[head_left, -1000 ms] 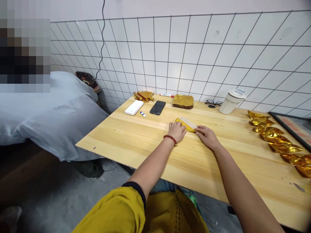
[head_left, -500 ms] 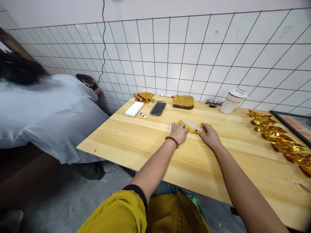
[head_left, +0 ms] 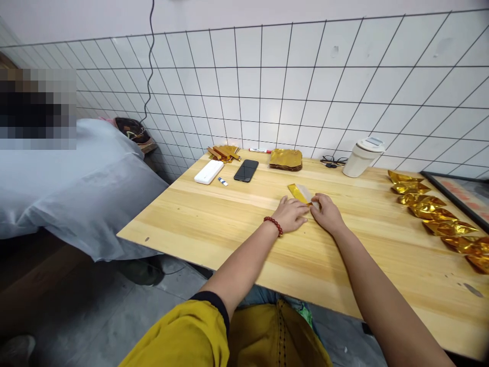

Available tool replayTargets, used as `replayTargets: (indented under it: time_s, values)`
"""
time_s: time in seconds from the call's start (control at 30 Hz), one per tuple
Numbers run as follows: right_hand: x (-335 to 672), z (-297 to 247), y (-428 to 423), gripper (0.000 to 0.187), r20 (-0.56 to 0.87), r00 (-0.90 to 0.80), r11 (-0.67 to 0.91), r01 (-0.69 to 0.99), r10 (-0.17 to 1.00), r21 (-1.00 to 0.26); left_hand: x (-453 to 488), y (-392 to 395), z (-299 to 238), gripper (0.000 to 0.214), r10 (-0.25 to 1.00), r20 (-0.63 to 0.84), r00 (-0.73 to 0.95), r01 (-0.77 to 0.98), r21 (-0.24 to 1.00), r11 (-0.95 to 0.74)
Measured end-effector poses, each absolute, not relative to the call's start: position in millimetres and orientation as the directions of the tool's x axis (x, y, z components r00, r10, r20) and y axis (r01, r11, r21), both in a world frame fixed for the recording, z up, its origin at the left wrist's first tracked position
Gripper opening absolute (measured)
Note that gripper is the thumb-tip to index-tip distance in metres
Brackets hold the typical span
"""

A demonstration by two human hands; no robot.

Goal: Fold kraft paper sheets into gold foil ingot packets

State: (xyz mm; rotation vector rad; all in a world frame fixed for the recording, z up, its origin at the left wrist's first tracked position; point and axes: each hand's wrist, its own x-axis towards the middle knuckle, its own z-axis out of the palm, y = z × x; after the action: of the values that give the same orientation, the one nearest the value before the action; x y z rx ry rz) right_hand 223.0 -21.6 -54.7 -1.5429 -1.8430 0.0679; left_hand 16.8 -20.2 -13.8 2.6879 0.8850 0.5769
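Observation:
A folded piece of gold paper (head_left: pixel 300 193) lies on the wooden table (head_left: pixel 244 224), its pale inner side partly showing. My left hand (head_left: pixel 292 214), with a red bead bracelet at the wrist, rests at its near left corner, fingers pressed down on it. My right hand (head_left: pixel 326 213) pinches the paper's near right end, fingers together. The two hands nearly touch.
A stack of gold sheets (head_left: pixel 286 159), a black phone (head_left: pixel 246 170), a white power bank (head_left: pixel 208 172), a small tube (head_left: pixel 223 181), a red marker (head_left: pixel 260 151) and a white cup (head_left: pixel 359 157) stand at the back. Several folded gold pieces (head_left: pixel 431 214) line the right. A person in pale clothing (head_left: pixel 72 178) sits left.
The gold paper has become narrower and turned more lengthwise. Both hands have drawn together at its near end. The view shifted slightly.

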Motion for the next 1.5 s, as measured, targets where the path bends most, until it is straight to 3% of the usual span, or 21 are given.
replayTargets:
  time_s: [0.2, 0.37, 0.53, 0.73, 0.83, 0.9, 1.03, 1.1, 1.23, 1.37, 1.5]
  values:
    - [220, -50, -28, 0.034, 0.485, -0.077, 0.323, 0.835, 0.871, -0.447, 15, -24, -13, 0.033, 0.694, 0.292, 0.658, 0.607, 0.338, -0.719]
    - [220, -45, -31, 0.03, 0.519, -0.162, 0.465, 0.708, 0.839, -0.531, 14, -22, -10, 0.029, 0.755, 0.325, 0.569, 0.692, 0.307, -0.654]
    - [226, -52, -23, 0.035, 0.571, 0.064, 0.326, 0.767, 0.818, -0.553, 12, -20, -9, 0.024, 0.785, 0.327, 0.526, 0.711, 0.338, -0.617]
    - [220, -48, -27, 0.022, 0.491, 0.048, 0.173, 0.903, 0.87, -0.394, 12, -17, -11, 0.015, 0.797, 0.326, 0.509, 0.719, 0.347, -0.602]
    - [219, -43, -29, 0.021, 0.443, 0.128, 0.081, 0.903, 0.887, -0.422, 12, -16, -12, 0.012, 0.811, 0.292, 0.506, 0.724, 0.367, -0.584]
    - [221, -43, -28, 0.025, 0.422, 0.229, -0.009, 0.887, 0.877, -0.462, 11, -15, -12, 0.014, 0.81, 0.28, 0.515, 0.714, 0.383, -0.586]
    - [228, -50, -23, 0.051, 0.415, 0.383, -0.145, 0.854, 0.826, -0.5, 10, -13, -15, 0.019, 0.79, 0.268, 0.552, 0.681, 0.403, -0.612]
    - [230, -55, -21, 0.052, 0.416, 0.38, -0.156, 0.864, 0.826, -0.479, 10, -13, -16, 0.019, 0.785, 0.265, 0.559, 0.671, 0.411, -0.617]
    - [231, -60, -20, 0.035, 0.464, 0.343, -0.101, 0.876, 0.816, -0.471, 11, -12, -16, 0.02, 0.787, 0.26, 0.559, 0.671, 0.416, -0.614]
    - [229, -53, -22, 0.031, 0.464, 0.36, -0.045, 0.826, 0.809, -0.562, 10, -13, -17, 0.02, 0.786, 0.264, 0.559, 0.67, 0.415, -0.615]
    - [229, -45, -24, 0.035, 0.36, 0.361, -0.057, 0.77, 0.86, -0.636, 10, -13, -17, 0.021, 0.787, 0.271, 0.555, 0.667, 0.421, -0.615]
